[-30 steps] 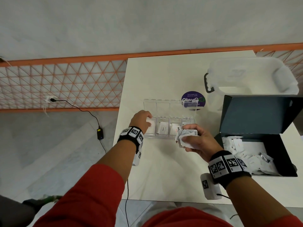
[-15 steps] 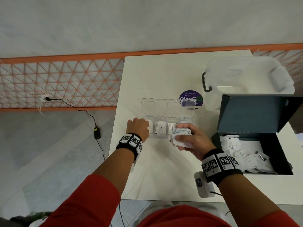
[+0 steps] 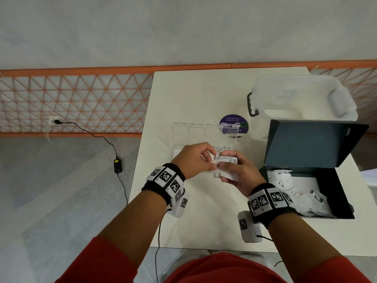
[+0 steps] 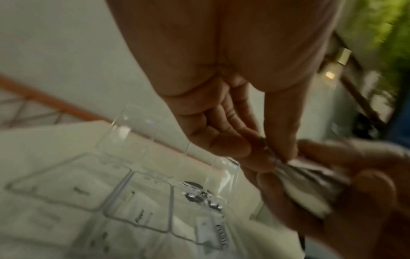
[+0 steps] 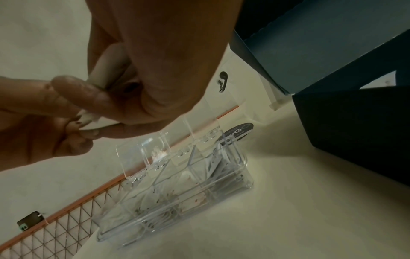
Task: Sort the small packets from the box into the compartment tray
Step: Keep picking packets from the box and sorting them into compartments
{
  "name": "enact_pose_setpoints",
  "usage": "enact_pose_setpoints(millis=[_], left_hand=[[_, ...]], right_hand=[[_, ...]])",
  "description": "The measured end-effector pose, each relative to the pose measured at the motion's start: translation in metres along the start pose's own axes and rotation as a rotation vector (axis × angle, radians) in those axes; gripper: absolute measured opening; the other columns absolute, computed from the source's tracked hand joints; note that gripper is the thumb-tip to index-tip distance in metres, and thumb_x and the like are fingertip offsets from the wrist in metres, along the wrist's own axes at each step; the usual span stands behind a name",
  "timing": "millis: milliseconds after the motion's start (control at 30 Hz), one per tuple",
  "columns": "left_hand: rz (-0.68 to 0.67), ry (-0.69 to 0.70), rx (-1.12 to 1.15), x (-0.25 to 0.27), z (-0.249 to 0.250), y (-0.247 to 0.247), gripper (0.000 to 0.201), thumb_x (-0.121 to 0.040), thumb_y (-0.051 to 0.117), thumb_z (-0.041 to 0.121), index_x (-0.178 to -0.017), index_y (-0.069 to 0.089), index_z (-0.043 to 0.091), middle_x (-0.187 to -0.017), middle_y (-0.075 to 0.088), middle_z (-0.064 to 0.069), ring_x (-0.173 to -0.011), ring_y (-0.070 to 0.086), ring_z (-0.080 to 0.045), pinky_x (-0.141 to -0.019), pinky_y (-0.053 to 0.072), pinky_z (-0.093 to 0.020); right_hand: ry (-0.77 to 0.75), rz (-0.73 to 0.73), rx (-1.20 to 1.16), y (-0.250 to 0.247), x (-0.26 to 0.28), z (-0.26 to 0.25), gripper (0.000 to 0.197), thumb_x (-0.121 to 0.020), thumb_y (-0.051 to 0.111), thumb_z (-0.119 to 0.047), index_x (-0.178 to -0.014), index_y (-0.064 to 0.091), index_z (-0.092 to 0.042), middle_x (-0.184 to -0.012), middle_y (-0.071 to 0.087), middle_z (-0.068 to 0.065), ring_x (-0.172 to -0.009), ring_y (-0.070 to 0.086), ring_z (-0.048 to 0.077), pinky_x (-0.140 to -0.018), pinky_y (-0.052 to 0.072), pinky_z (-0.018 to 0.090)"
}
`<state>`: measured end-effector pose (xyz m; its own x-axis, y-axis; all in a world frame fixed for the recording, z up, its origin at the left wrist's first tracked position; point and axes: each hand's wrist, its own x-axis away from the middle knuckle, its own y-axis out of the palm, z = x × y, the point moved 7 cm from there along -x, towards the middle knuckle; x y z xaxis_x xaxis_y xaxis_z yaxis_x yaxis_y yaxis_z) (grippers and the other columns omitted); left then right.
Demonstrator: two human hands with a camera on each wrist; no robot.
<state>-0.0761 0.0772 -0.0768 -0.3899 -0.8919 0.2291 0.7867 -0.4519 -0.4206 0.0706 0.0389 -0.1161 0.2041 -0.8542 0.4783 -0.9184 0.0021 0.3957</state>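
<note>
My right hand (image 3: 234, 170) grips a stack of small white packets (image 3: 228, 160) just above the clear compartment tray (image 3: 204, 129), whose lids stand up. My left hand (image 3: 197, 160) has come across and pinches the end of one packet (image 4: 275, 157) in that stack between thumb and fingers. In the right wrist view the packets (image 5: 93, 121) show between both hands, with the tray (image 5: 177, 196) below holding packets in several compartments. The dark open box (image 3: 318, 144) at the right holds many more packets (image 3: 295, 188).
A translucent lidded tub (image 3: 302, 97) with a black handle stands at the back right. A round purple sticker (image 3: 233, 124) lies behind the tray. The white table (image 3: 204, 94) ends at its left edge; a cable and power brick (image 3: 118, 165) lie on the floor.
My left hand left the tray's left end and moved right to the stack, where it now pinches a packet. My right hand stayed over the tray with the stack.
</note>
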Motion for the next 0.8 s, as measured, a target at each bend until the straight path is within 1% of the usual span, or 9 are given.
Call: enact_pose_setpoints(millis=[133,233,333,400,500,533,633,733,800], left_hand=[[0.053,-0.063,0.192,-0.003,-0.003,-0.007,0.037,-0.072,0.08,0.007,-0.094,0.059,0.027,-0.081,0.063,0.006,-0.064,0.062,-0.008,-0.065,0.052,-0.026],[0.072,-0.07,0.234,-0.004,-0.002,-0.013,0.036,-0.072,0.079,0.002,-0.095,0.06,0.022,-0.082,0.069,0.005,-0.068,0.064,-0.007,-0.061,0.05,-0.02],[0.105,-0.039,0.279,-0.006,0.003,-0.017,0.033,-0.073,0.076,-0.002,-0.092,0.062,0.022,-0.083,0.072,0.003,-0.076,0.067,-0.01,-0.068,0.052,-0.02],[0.115,-0.028,0.265,-0.007,0.006,-0.019,0.029,-0.074,0.076,0.002,-0.09,0.063,0.023,-0.085,0.072,0.004,-0.079,0.067,-0.011,-0.072,0.053,-0.023],[0.113,-0.063,0.071,-0.007,0.003,-0.019,0.022,-0.073,0.08,0.025,-0.086,0.063,0.031,-0.086,0.068,0.011,-0.073,0.063,-0.002,-0.069,0.048,-0.021],[0.107,-0.071,0.015,-0.007,0.001,-0.019,0.021,-0.072,0.081,0.028,-0.085,0.064,0.032,-0.085,0.067,0.012,-0.072,0.062,0.0,-0.069,0.047,-0.021],[0.134,-0.059,0.047,-0.006,-0.001,-0.023,0.016,-0.076,0.079,0.016,-0.084,0.067,0.023,-0.082,0.067,0.006,-0.074,0.063,-0.006,-0.075,0.052,-0.024],[0.176,-0.043,0.149,-0.007,-0.001,-0.032,0.016,-0.081,0.073,0.005,-0.084,0.068,0.02,-0.08,0.067,0.001,-0.071,0.063,-0.006,-0.068,0.052,-0.018],[0.195,-0.049,0.177,-0.01,-0.003,-0.038,0.018,-0.082,0.071,0.004,-0.084,0.07,0.022,-0.08,0.069,0.002,-0.072,0.064,-0.008,-0.067,0.056,-0.02]], right_hand=[[-0.012,0.003,-0.023,0.002,-0.001,-0.001,0.04,-0.075,0.07,0.016,-0.086,0.07,-0.023,-0.09,0.07,0.006,-0.07,0.067,0.025,-0.052,0.053,0.028],[0.012,-0.029,0.018,0.007,-0.001,0.001,0.039,-0.074,0.07,0.016,-0.086,0.071,-0.021,-0.09,0.072,0.009,-0.069,0.069,0.028,-0.05,0.053,0.027],[0.033,-0.061,0.061,0.014,-0.001,0.005,0.036,-0.075,0.071,0.015,-0.088,0.07,-0.018,-0.089,0.072,0.013,-0.068,0.07,0.029,-0.049,0.053,0.028],[0.036,-0.074,0.076,0.018,-0.001,0.006,0.035,-0.076,0.071,0.014,-0.089,0.07,-0.018,-0.087,0.072,0.011,-0.069,0.07,0.028,-0.05,0.053,0.028],[0.003,-0.067,0.047,0.022,-0.002,0.003,0.035,-0.077,0.072,0.012,-0.086,0.071,-0.021,-0.087,0.072,0.01,-0.07,0.07,0.027,-0.051,0.053,0.028],[-0.007,-0.066,0.04,0.023,-0.002,0.001,0.035,-0.076,0.072,0.011,-0.084,0.072,-0.023,-0.087,0.072,0.011,-0.07,0.07,0.027,-0.052,0.053,0.028],[-0.007,-0.058,0.046,0.024,-0.003,0.002,0.035,-0.075,0.076,0.007,-0.081,0.073,-0.027,-0.087,0.072,0.009,-0.071,0.07,0.025,-0.053,0.054,0.028],[0.007,-0.042,0.052,0.024,-0.004,0.004,0.034,-0.076,0.076,0.005,-0.079,0.073,-0.028,-0.087,0.073,0.009,-0.07,0.07,0.025,-0.052,0.053,0.027],[0.018,-0.034,0.049,0.023,-0.004,0.006,0.032,-0.077,0.076,0.005,-0.081,0.072,-0.027,-0.088,0.074,0.01,-0.069,0.07,0.026,-0.051,0.054,0.026]])
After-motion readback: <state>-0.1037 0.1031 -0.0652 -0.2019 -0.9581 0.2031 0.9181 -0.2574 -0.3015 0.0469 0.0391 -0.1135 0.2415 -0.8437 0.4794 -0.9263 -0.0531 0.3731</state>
